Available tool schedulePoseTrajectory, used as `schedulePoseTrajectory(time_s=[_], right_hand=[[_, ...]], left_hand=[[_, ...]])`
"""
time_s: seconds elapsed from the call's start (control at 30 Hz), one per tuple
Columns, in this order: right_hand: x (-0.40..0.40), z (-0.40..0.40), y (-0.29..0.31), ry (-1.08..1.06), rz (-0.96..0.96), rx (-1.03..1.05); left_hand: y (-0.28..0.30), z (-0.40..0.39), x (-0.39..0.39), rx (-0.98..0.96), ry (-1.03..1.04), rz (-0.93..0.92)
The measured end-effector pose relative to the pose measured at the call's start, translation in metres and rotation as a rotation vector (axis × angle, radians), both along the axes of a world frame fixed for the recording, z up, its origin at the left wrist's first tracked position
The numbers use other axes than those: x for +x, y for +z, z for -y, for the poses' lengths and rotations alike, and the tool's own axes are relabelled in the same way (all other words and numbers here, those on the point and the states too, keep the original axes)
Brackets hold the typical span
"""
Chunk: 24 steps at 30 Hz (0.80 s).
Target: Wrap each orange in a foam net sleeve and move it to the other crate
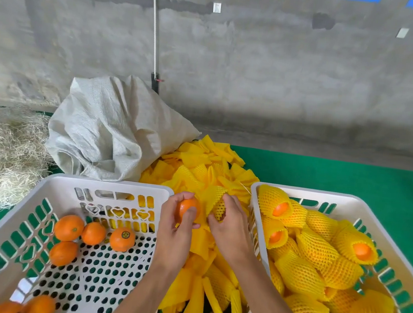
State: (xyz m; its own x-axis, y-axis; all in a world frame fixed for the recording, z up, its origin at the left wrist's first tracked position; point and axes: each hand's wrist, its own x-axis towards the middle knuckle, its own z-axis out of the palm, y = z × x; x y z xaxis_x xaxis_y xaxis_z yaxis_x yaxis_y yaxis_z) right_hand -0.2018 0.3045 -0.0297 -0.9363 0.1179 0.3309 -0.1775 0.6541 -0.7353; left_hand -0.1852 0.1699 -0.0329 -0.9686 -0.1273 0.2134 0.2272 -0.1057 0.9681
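green felt-like mat (353, 179) under everything, bare grey concrete wall (262, 72) behind. left hand (178, 228) has fingers and thumb curled round a small round orange (187, 206), held in the gap between the two crates. right hand (230, 227) pinches a yellow foam net sleeve (214, 201) just beside the fruit; sleeve mouth looks only partly open, touching or nearly touching the orange, can't tell which.

white perforated plastic crate on the left (108, 186) holds a few bare oranges (94, 233). white plastic crate on the right (269, 190) is packed with already sleeved oranges (319, 248). loose pile of flat yellow sleeves (199, 166) between and beyond the crates, crumpled white woven sack (115, 129) and straw-like filler (0, 152) further left.

step in hand, as i read it: getting the sleeve over the fruit. to do it well:
- spread the sleeve mouth wider than the orange first, net stretches easily
- push fruit in with the left thumb, pull net back with the right
- centre it so both ends overhang about evenly
- don't grab a second sleeve from the pile by accident

then drop it in the right crate.
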Motion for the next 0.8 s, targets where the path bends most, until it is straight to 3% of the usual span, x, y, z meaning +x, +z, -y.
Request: schedulePoseTrajectory(time_s=[0.2,0.33,0.47,0.67,0.8], right_hand=[[-0.003,-0.006,-0.008,-0.089,0.149,0.423],[0.002,-0.004,-0.013,-0.042,0.189,0.505],[0.005,-0.006,-0.012,-0.009,0.112,0.369],[0.009,-0.011,-0.009,0.179,0.12,-0.18],[0.013,-0.009,-0.011,0.241,0.151,-0.357]], left_hand=[[0.005,-0.002,0.01,-0.001,-0.024,-0.002],[0.004,-0.004,0.011,-0.117,-0.059,-0.05],[0.008,0.0,0.009,-0.01,-0.157,0.086],[0.012,0.002,0.011,0.049,-0.252,0.23],[0.014,0.0,0.014,0.059,-0.335,0.278]])
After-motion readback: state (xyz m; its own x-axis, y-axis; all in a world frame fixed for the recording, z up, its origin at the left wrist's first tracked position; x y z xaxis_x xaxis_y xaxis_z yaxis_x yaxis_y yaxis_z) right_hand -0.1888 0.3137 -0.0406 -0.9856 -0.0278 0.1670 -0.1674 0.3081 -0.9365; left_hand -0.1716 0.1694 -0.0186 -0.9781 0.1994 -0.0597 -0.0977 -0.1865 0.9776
